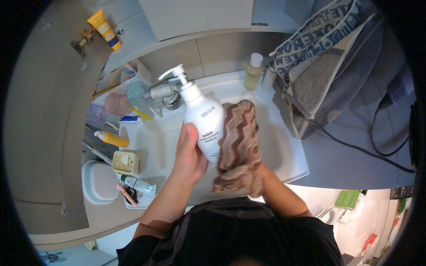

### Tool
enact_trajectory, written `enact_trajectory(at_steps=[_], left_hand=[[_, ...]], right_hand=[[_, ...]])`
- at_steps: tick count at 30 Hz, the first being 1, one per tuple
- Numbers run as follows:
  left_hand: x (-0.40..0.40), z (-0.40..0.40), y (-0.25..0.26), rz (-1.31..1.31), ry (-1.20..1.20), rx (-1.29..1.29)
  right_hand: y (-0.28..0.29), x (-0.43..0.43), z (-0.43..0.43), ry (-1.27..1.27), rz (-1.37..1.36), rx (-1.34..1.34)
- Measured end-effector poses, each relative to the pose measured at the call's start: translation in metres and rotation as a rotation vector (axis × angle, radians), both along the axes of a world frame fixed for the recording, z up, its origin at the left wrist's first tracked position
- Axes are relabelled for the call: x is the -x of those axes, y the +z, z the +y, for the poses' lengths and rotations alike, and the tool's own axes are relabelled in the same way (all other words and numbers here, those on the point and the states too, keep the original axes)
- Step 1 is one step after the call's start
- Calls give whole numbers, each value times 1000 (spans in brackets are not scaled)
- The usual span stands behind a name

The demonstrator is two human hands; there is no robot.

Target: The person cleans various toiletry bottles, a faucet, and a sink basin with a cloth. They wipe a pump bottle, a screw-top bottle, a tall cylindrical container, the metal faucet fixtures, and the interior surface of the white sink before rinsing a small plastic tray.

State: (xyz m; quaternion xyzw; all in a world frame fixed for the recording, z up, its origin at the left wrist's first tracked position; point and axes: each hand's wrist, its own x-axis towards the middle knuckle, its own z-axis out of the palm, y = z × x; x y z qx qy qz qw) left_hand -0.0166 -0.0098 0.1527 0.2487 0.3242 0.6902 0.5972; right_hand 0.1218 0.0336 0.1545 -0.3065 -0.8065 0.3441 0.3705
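My left hand (191, 154) grips a white pump bottle of laundry detergent (206, 123), tilted with its pump towards the upper left, over a white washbasin (279, 149). Against the bottle's right side is a brown zigzag-patterned cloth (238, 143), which covers my right hand (261, 166); only the wrist and forearm show below it. Whether the fingers inside are closed cannot be seen. Just behind the pump head stands a chrome faucet (163, 93).
A clear bottle with a white cap (253, 73) stands on the basin's back rim. Cups, a yellow bottle (113, 139), a soap box (125, 163) and tubes line the left side. Patterned towels (319, 76) hang at the right, with a black cord (359, 146) below them.
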Motion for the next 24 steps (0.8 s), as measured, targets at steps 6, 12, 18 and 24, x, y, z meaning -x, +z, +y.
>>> enact_trajectory(at_steps=[6, 12, 18, 24], left_hand=[[-9, -2, 1, 74, 22, -26], [-7, -15, 24, 164, -48, -100], [-4, -20, 16, 228, -74, 39], [-7, -14, 11, 926, -7, -22]], right_hand=[[-22, 12, -12, -100, 210, 24], [-26, -3, -9, -212, 163, -40], [-6, 2, -12, 32, 168, 131], [11, -4, 7, 18, 196, 251]])
